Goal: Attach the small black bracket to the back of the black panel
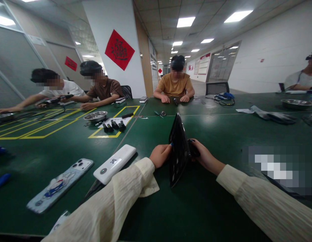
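A thin black flat panel (178, 148) stands upright above the green table, nearly edge-on to me, so its exact kind does not show. Dark shapes mark its left face. My left hand (160, 155) is closed on the left side, thumb against that face and other fingers partly hidden. On the other side, my right hand (205, 154) wraps round a dark part (194, 148) that juts from the panel's back. To the left of my left hand lies a white power bank (115, 163) marked 26. Beyond it is a phone (60, 185) in a rabbit-cartoon case.
Black cylindrical parts (114, 125) stand on paper near a metal bowl (95, 116), by yellow tape lines. Small tools (159, 114) lie farther ahead. Gloves (270, 115) and another bowl (297, 103) are at right. Several people sit round the green table (146, 215).
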### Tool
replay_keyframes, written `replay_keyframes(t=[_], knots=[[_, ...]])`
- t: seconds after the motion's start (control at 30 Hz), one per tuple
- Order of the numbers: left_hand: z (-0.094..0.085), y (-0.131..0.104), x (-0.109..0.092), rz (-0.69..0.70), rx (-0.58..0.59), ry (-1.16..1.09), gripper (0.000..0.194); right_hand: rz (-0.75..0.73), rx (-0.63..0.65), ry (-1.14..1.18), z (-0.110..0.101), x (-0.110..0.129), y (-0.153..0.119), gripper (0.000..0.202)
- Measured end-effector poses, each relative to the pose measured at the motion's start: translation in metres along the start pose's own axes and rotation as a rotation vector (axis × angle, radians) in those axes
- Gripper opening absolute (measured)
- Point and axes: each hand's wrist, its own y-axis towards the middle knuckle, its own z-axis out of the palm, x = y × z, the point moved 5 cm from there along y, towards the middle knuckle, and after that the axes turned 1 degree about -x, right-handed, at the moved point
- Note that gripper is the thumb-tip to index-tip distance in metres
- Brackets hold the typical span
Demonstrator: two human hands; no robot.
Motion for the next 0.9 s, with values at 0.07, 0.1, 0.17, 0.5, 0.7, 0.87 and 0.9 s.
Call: replay_keyframes(t=[0.07,0.1,0.17,0.5,0.7,0.87,0.9], knots=[[0.0003,0.0002,0.0018,-0.044,-0.009,0.02,0.054,-0.003,0.001,-0.003,0.0008,0.0011,-0.0008,0.027],[0.0003,0.0002,0.0024,-0.065,-0.01,0.035,0.056,-0.006,0.001,-0.003,0.0011,0.0015,-0.0012,0.028],[-0.0006,0.0,0.0014,-0.069,-0.017,0.077,0.055,-0.013,0.006,-0.005,0.0016,0.0021,-0.0017,0.029],[-0.0055,-0.0012,-0.0062,0.006,-0.073,0.148,0.047,-0.006,0.003,-0.023,0.0006,0.0003,-0.0002,0.027],[-0.0023,-0.0026,-0.0058,-0.055,-0.013,0.208,0.051,-0.01,0.001,-0.008,-0.0003,-0.001,0.0017,0.028],[-0.0024,-0.0013,-0.0016,-0.072,-0.062,0.185,0.052,-0.015,0.014,-0.023,-0.0005,-0.0005,0.0018,0.029],[-0.0024,-0.0012,-0.0006,-0.08,-0.069,0.19,0.054,-0.014,0.015,-0.025,-0.0006,-0.0008,0.0019,0.028]])
